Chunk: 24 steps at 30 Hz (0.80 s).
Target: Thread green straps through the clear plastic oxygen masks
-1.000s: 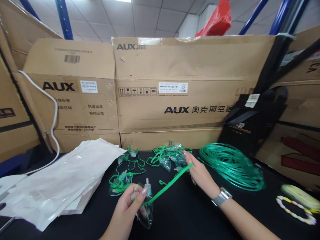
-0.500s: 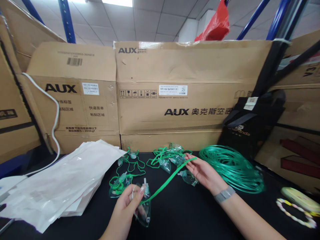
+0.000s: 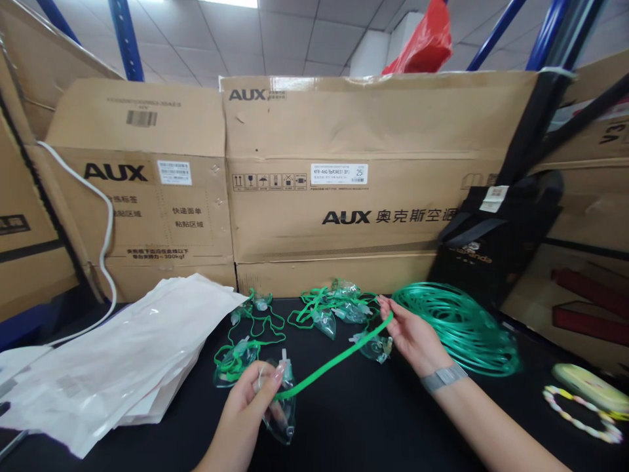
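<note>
The green strap (image 3: 339,359) is extended, unreleased, pinched by fingers of the right hand (image 3: 415,339), the mask (image 3: 283,423) by the left hand (image 3: 253,393).

I take tubing coil (image 3: 459,331) as landmark, on tabletop (image 3: 363,426). Behind coil: tote bag (image 3: 474,262); behind and left: cartons (image 3: 383,124). At coil's left edge, before it: right hand (image 3: 413,337); just left, lone mask (image 3: 374,349), then mask heap (image 3: 324,321). Left of coil, nearer me: left hand (image 3: 255,396) with held mask (image 3: 284,426), strap (image 3: 334,366) spanning both hands. Farther left: tangled masks (image 3: 240,357), packet stack (image 3: 128,360). Right, nearer me: bracelet (image 3: 580,401) beside case (image 3: 587,385).
</note>
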Each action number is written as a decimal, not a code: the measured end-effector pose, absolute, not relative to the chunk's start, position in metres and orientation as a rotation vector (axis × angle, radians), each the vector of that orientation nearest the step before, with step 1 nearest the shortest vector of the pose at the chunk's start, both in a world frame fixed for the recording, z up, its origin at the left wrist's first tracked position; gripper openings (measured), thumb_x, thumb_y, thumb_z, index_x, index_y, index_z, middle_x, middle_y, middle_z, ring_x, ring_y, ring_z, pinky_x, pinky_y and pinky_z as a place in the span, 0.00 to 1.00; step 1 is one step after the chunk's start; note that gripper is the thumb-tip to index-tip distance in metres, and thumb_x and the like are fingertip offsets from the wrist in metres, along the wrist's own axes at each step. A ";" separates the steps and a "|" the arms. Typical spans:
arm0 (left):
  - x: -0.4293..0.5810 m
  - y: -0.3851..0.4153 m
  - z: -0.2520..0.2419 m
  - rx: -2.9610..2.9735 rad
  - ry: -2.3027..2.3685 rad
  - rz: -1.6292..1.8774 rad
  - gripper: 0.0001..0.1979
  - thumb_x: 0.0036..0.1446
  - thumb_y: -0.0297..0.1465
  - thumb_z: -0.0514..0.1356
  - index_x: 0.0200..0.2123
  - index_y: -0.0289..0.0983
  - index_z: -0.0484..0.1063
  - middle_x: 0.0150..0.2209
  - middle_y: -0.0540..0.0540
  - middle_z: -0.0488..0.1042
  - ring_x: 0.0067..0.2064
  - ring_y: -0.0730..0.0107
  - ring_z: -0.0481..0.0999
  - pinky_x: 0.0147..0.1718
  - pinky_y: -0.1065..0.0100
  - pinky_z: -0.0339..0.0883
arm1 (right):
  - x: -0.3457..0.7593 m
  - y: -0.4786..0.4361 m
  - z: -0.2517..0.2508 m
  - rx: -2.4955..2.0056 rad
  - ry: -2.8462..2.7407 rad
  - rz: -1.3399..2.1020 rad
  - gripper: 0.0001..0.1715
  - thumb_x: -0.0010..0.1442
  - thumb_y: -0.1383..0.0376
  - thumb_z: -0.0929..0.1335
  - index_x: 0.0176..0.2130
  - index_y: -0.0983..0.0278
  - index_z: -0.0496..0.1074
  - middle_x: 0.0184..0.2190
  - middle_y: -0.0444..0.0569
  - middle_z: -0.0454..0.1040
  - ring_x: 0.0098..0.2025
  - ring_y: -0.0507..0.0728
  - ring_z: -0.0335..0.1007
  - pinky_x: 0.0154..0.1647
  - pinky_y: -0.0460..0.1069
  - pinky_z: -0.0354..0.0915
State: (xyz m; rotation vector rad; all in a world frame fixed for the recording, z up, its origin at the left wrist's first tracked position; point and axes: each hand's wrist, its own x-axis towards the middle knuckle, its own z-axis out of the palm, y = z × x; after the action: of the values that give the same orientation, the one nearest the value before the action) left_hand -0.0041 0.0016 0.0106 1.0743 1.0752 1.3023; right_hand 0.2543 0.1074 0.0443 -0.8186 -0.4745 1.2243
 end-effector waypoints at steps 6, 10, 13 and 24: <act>-0.005 0.002 0.010 1.094 1.076 1.324 0.16 0.46 0.43 0.59 0.22 0.36 0.64 0.17 0.57 0.60 0.17 0.78 0.63 0.18 0.75 0.55 | 0.269 0.112 0.045 -0.821 -0.461 1.061 0.13 0.52 0.81 0.60 0.30 0.68 0.69 0.29 0.47 0.72 0.20 0.44 0.63 0.15 0.34 0.64; -0.004 0.002 0.009 1.083 1.071 1.341 0.17 0.44 0.44 0.60 0.22 0.36 0.64 0.18 0.58 0.60 0.16 0.79 0.63 0.17 0.76 0.54 | 0.274 0.112 0.046 -0.842 -0.458 1.027 0.14 0.50 0.81 0.60 0.30 0.66 0.68 0.29 0.46 0.72 0.18 0.43 0.61 0.14 0.35 0.62; -0.004 0.002 0.008 1.083 1.065 1.341 0.17 0.45 0.44 0.60 0.22 0.36 0.64 0.17 0.58 0.58 0.16 0.79 0.63 0.17 0.76 0.54 | 0.275 0.112 0.046 -0.858 -0.440 1.017 0.15 0.51 0.82 0.59 0.29 0.66 0.66 0.28 0.46 0.71 0.17 0.43 0.60 0.13 0.35 0.61; -0.006 0.003 0.006 1.094 1.052 1.331 0.16 0.46 0.44 0.59 0.22 0.36 0.63 0.17 0.59 0.59 0.16 0.79 0.64 0.17 0.77 0.53 | 0.274 0.108 0.054 -0.857 -0.424 1.034 0.15 0.58 0.77 0.57 0.27 0.65 0.65 0.25 0.43 0.68 0.14 0.42 0.54 0.09 0.34 0.56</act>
State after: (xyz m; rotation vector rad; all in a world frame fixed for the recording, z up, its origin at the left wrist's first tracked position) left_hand -0.0059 0.0035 0.0055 1.0940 1.0522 1.3307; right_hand 0.2736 0.1084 0.0536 -0.8570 -0.4241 1.0342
